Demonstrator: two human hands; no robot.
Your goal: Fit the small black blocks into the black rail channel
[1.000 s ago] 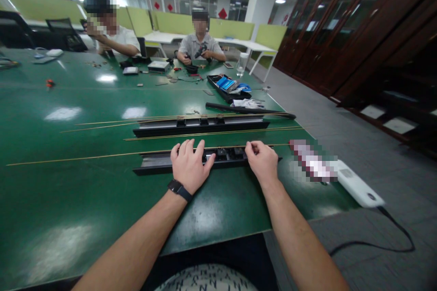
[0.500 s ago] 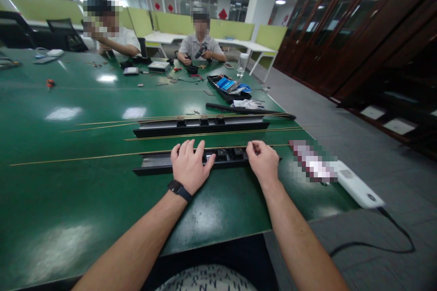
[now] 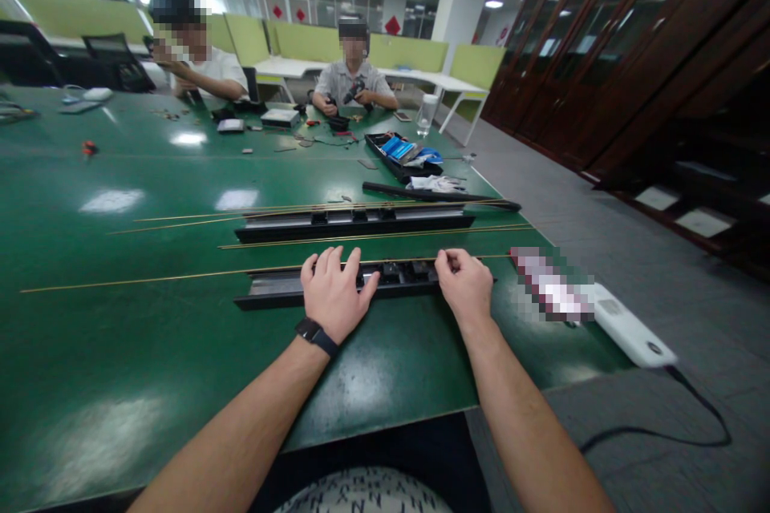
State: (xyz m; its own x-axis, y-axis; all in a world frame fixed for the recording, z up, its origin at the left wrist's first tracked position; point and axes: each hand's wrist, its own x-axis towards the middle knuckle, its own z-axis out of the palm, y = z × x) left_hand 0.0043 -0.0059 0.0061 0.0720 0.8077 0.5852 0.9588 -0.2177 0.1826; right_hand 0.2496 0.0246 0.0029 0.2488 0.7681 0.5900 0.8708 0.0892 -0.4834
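A black rail with a grey inner channel (image 3: 277,287) lies crosswise on the green table in front of me. My left hand (image 3: 337,292) rests over its middle, fingers spread, with a dark watch on the wrist. Along the rail's far edge runs a long thin brass-coloured rod (image 3: 138,281), its left end reaching far out over the table. My right hand (image 3: 463,284) pinches the rod near the rail's right end; its fingertips are partly hidden. Between my hands, small black blocks (image 3: 391,269) sit in the channel.
Behind lies a second black rail (image 3: 354,229) with more thin rods (image 3: 373,237) around it. A black tray (image 3: 391,159) holds blue packets. To the right are a blurred-out object (image 3: 550,284) and a white device (image 3: 631,326) with a cable. Two people sit across the table (image 3: 198,369).
The long rod's left end has shifted very slightly to the right. My hands and the rail stay almost exactly where they were.
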